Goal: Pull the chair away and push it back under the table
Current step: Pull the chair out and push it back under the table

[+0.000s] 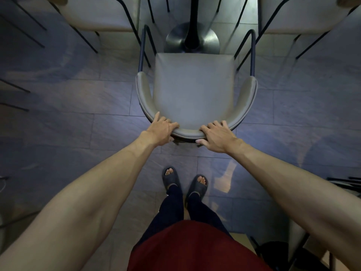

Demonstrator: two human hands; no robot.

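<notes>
A grey padded chair [193, 89] with a curved backrest and dark metal legs stands on the tiled floor in front of me. My left hand [161, 130] grips the left part of the backrest's rear curve. My right hand [216, 136] grips the right part, fingers over the top edge. The table shows only as a round metal base with a dark pedestal [192, 39] just beyond the seat's front edge. The table top is not visible, and the whole seat lies open to view.
Two more chairs flank the pedestal, one at the upper left [97, 14] and one at the upper right [304, 16]. Thin dark legs cross the floor at the left edge. Another dark-framed chair [293, 249] stands at the lower right. My sandalled feet [184, 182] are behind the chair.
</notes>
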